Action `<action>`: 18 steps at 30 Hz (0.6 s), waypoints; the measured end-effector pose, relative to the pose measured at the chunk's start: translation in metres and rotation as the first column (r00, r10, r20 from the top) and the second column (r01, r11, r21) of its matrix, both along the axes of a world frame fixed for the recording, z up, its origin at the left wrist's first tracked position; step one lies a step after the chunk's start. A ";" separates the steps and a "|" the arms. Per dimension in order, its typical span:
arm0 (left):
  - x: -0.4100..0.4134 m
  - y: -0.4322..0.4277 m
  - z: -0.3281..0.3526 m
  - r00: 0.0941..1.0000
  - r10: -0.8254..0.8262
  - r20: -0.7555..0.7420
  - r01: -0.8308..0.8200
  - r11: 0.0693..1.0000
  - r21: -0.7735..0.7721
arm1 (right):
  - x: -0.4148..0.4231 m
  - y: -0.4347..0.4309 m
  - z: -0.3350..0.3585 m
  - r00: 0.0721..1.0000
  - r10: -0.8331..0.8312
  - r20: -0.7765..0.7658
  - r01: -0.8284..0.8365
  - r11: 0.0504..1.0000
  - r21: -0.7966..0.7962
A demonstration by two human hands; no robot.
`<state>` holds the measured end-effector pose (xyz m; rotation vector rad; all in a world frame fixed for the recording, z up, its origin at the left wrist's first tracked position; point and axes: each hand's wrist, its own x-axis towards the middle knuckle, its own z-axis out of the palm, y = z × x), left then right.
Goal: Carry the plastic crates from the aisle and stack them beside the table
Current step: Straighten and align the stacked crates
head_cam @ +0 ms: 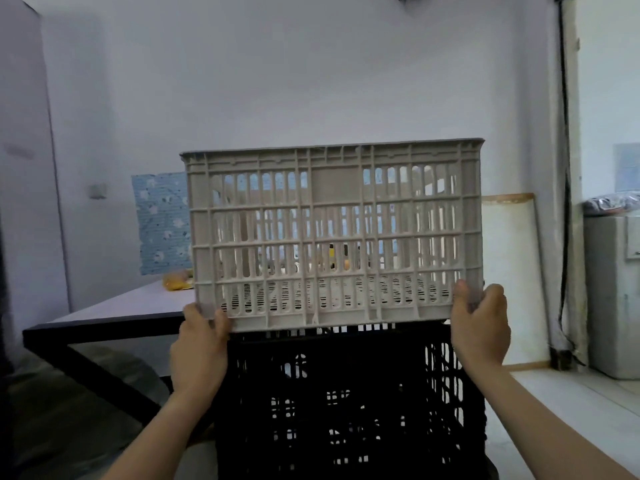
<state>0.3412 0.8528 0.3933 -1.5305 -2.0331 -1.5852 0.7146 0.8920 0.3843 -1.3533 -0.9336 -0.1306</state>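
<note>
A beige slatted plastic crate (334, 233) is upright at chest height, its base right at the top rim of a black plastic crate (349, 403) below; whether they touch I cannot tell. My left hand (201, 348) grips the beige crate's lower left corner. My right hand (479, 323) grips its lower right corner. The black crate stands on the floor just right of a table (114, 313) with a pale top and dark frame.
A blue patterned sheet (161, 223) leans on the wall behind the table, with a yellow-orange item (176, 280) on the tabletop. A white board (509, 271) leans against the wall at right. Beside a doorway with black cables stands a grey cabinet (611, 292).
</note>
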 end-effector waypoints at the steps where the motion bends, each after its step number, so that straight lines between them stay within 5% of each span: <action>1: -0.004 0.001 -0.001 1.000 0.002 0.014 -0.002 1.000 -0.013 | -0.001 0.002 -0.003 0.999 -0.006 0.044 0.006 1.000 -0.006; 5: -0.011 0.004 -0.010 1.000 0.009 0.005 -0.009 1.000 -0.008 | 0.004 0.015 -0.014 0.989 0.023 0.143 -0.023 1.000 -0.004; 18: -0.001 -0.003 -0.023 0.991 0.027 -0.129 -0.018 0.997 0.072 | 0.009 0.017 -0.014 0.997 0.069 -0.040 -0.071 0.995 -0.063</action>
